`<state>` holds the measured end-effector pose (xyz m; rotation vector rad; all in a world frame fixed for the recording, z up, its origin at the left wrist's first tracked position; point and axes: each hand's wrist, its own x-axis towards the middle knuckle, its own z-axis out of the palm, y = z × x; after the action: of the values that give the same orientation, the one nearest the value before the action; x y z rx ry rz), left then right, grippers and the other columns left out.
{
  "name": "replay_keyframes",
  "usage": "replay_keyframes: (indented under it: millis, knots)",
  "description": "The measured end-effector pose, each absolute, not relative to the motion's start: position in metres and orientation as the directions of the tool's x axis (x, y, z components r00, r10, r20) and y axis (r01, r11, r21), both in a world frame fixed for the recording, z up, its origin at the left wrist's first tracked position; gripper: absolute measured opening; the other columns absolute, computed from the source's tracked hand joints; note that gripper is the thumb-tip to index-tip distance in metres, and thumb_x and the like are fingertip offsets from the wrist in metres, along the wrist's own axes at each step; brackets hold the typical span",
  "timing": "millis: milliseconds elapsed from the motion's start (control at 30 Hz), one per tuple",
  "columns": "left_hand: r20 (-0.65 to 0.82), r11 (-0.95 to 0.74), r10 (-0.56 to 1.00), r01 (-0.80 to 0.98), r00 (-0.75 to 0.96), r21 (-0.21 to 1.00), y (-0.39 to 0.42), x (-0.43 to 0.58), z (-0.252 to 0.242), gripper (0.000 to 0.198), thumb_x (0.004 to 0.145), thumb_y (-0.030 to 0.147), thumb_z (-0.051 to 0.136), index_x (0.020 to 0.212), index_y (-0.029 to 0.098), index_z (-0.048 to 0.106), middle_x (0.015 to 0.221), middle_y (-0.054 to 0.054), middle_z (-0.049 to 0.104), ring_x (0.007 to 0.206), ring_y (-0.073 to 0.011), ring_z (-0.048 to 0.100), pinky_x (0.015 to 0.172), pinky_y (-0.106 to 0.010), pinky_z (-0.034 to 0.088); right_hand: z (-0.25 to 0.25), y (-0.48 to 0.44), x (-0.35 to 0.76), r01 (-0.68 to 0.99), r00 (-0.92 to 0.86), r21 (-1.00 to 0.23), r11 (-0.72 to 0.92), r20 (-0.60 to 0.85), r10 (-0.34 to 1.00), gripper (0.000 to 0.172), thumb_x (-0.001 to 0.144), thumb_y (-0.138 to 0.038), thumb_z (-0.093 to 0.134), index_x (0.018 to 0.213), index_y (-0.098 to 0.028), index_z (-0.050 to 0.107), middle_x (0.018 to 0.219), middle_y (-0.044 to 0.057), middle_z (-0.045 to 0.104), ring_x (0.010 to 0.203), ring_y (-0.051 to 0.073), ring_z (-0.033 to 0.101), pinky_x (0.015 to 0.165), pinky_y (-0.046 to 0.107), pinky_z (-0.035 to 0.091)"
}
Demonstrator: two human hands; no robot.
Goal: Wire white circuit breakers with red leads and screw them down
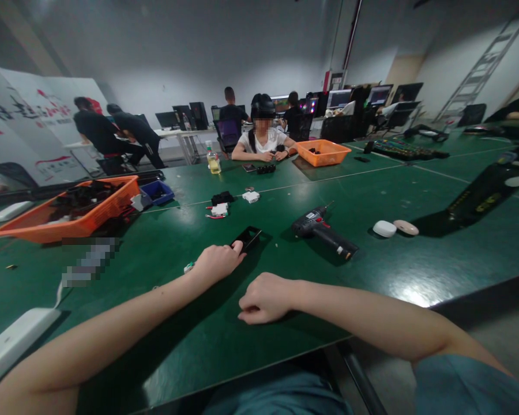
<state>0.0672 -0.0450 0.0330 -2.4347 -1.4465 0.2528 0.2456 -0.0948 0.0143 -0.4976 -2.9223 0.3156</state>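
My left hand (218, 261) is closed on one end of a black rectangular hollow part (249, 237), which I hold at a slant just over the green table (285, 340). A small white and green thing (189, 267) shows beside my left wrist. My right hand (266, 298) rests close by, its fingers curled into a loose fist. Whatever those fingers may hold is hidden from me. To the right lies a black cordless screwdriver (324, 230) with its bit pointing away. Beyond the black part sit white plastic pieces (219, 210) with red wires and a black piece (222, 197).
An orange basket (108, 213) of dark parts and a blue bin (157, 193) stand left. Near my left arm lies a white power strip (19, 337). A white case (384, 229) is at right. Across the table sits a person (262, 138) beside another orange basket (324, 154).
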Motion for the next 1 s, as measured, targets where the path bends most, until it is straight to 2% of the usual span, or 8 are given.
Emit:
replay_keyframes:
  millis: [167,400,467,567,633,700,833,1000]
  knots:
    - [-0.026,-0.347,0.935,0.893,0.355,-0.288,-0.039,0.055,0.038,0.048,0.102,0.047,0.024,0.125,0.016,0.051,0.083,-0.017,0.073,0.076,-0.0346,0.073,0.067,-0.043,0.054,0.017,-0.095,0.246,0.304,-0.935,-0.239,0.922,0.113,0.337,0.033,0.093,-0.038,0.056,0.066,-0.019,0.061,0.062,0.000,0.066,0.058,0.012,0.057,0.051,0.025,0.024]
    - [-0.010,-0.200,0.979,0.948,0.204,-0.248,-0.025,0.017,0.040,0.054,0.100,0.049,0.019,0.122,0.014,0.054,0.085,-0.019,0.072,0.078,-0.0378,0.072,0.065,-0.046,0.054,0.016,-0.095,0.245,0.286,-0.940,-0.226,0.931,0.121,0.319,0.035,0.095,-0.039,0.054,0.066,-0.019,0.059,0.063,0.000,0.065,0.060,0.012,0.058,0.054,0.025,0.027]
    - [-0.011,-0.155,0.988,0.962,0.156,-0.227,-0.022,0.001,0.038,0.054,0.100,0.049,0.020,0.122,0.013,0.054,0.086,-0.020,0.072,0.079,-0.0379,0.072,0.067,-0.046,0.054,0.014,-0.093,0.245,0.273,-0.947,-0.171,0.947,0.124,0.296,0.035,0.096,-0.038,0.051,0.068,-0.019,0.059,0.065,0.001,0.066,0.063,0.013,0.058,0.055,0.026,0.028]
    - [0.016,-0.079,0.996,0.977,0.084,-0.197,-0.021,-0.028,0.034,0.055,0.099,0.050,0.020,0.121,0.013,0.054,0.087,-0.020,0.072,0.081,-0.0378,0.072,0.070,-0.048,0.054,0.014,-0.086,0.245,0.256,-0.960,0.005,0.967,0.117,0.254,0.032,0.098,-0.035,0.046,0.075,-0.019,0.061,0.070,0.004,0.066,0.068,0.015,0.058,0.059,0.028,0.032]
    - [0.043,-0.029,0.998,0.986,0.036,-0.166,-0.021,-0.048,0.030,0.057,0.099,0.050,0.019,0.121,0.012,0.054,0.085,-0.020,0.072,0.080,-0.0381,0.072,0.070,-0.049,0.054,0.016,-0.080,0.244,0.247,-0.966,0.111,0.963,0.103,0.236,0.030,0.099,-0.036,0.044,0.083,-0.017,0.062,0.079,0.006,0.067,0.075,0.018,0.059,0.064,0.030,0.037]
    - [0.062,0.020,0.998,0.991,-0.012,-0.135,-0.020,-0.065,0.028,0.058,0.098,0.051,0.018,0.119,0.011,0.055,0.085,-0.021,0.072,0.080,-0.0386,0.072,0.070,-0.049,0.053,0.021,-0.072,0.241,0.252,-0.966,0.159,0.955,0.099,0.238,0.029,0.098,-0.039,0.047,0.094,-0.016,0.063,0.096,0.010,0.067,0.089,0.021,0.060,0.073,0.032,0.042]
    - [0.064,0.097,0.993,0.994,-0.094,-0.045,-0.015,-0.086,0.024,0.057,0.098,0.052,0.019,0.119,0.013,0.055,0.088,-0.020,0.072,0.083,-0.0376,0.071,0.073,-0.048,0.053,0.029,-0.046,0.229,0.271,-0.961,0.160,0.949,0.097,0.259,0.036,0.098,-0.044,0.050,0.114,-0.014,0.060,0.129,0.014,0.058,0.117,0.026,0.052,0.092,0.038,0.045]
    - [0.054,0.162,0.985,0.984,-0.166,0.075,-0.011,-0.094,0.021,0.062,0.097,0.057,0.017,0.121,0.014,0.055,0.093,-0.019,0.073,0.086,-0.0364,0.071,0.076,-0.047,0.052,0.025,0.017,0.207,0.376,-0.924,0.129,0.918,0.127,0.361,0.035,0.099,-0.040,0.049,0.122,-0.016,0.057,0.139,0.017,0.050,0.123,0.027,0.049,0.098,0.042,0.046]
